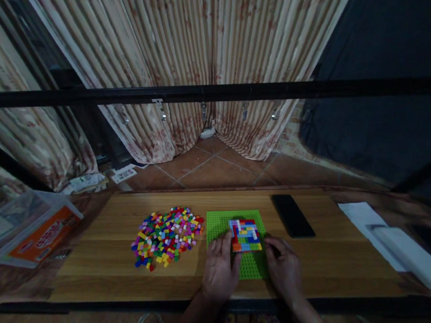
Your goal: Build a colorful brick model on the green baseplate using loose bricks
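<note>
A green studded baseplate (pixel 253 265) lies on the wooden table in front of me. A square block of multicoloured toy bricks (pixel 245 235) is built up on its middle. My left hand (pixel 219 267) rests over the plate's left side, fingers stretched out, fingertips at the left edge of the brick block and thumb near its lower corner. My right hand (pixel 283 265) is at the plate's right edge with its fingers curled and pinched together. Whatever the pinch may hold is too small to make out. Left of the plate spreads a pile of loose toy bricks (pixel 167 236) in many colours.
A black phone (pixel 293 216) lies right of the plate. At the table's right end are a white sheet (pixel 360 216) and a white flat object (pixel 419 259). A clear plastic bin (pixel 42 205) with an orange label stands left. A dark bar (pixel 206 91) crosses beyond the table.
</note>
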The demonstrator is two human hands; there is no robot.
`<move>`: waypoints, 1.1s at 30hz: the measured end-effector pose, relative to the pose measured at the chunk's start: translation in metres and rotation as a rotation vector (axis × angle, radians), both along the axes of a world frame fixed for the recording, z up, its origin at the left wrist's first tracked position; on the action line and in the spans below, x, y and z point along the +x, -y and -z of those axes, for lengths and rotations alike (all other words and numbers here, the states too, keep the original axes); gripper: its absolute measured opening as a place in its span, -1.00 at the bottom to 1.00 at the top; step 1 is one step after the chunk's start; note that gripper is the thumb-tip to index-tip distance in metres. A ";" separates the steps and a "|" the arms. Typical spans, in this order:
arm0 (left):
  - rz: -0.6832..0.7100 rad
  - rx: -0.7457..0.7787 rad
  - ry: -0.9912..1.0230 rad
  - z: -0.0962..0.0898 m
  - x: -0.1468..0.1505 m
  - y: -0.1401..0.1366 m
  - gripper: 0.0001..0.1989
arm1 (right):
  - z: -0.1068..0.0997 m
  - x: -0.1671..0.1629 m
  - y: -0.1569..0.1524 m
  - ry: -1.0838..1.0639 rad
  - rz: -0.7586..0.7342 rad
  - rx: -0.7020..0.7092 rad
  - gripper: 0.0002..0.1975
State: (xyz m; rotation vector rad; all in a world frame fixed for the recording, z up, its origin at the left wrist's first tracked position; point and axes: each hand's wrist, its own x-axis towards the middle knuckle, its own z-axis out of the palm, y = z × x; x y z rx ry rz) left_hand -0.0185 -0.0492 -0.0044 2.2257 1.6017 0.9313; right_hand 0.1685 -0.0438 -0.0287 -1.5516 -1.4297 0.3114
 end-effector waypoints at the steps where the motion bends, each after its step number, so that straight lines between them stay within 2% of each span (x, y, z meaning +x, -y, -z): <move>1: -0.003 -0.008 0.007 0.000 0.000 0.000 -0.50 | 0.000 0.001 0.000 0.001 -0.003 -0.004 -0.74; 8: -0.016 -0.060 0.030 0.001 0.001 -0.001 -0.53 | -0.001 0.001 0.002 0.108 -0.051 0.018 -0.74; 15: -0.026 -0.113 0.001 0.001 0.005 -0.002 -0.46 | 0.002 0.001 0.003 0.255 -0.068 0.042 -0.71; 19: -0.024 -0.138 -0.028 0.002 0.006 -0.003 -0.41 | 0.005 0.004 0.002 0.288 -0.069 0.013 -0.68; 27: -0.015 -0.135 -0.015 -0.003 0.007 0.000 -0.44 | 0.008 0.008 0.001 0.321 -0.076 0.006 -0.64; 30: 0.003 -0.091 0.046 -0.007 0.001 0.003 -0.46 | 0.008 0.010 0.001 0.329 -0.071 0.015 -0.63; 33: -0.089 -0.036 0.100 -0.011 -0.022 0.005 -0.53 | 0.010 0.012 0.000 0.338 -0.075 0.027 -0.60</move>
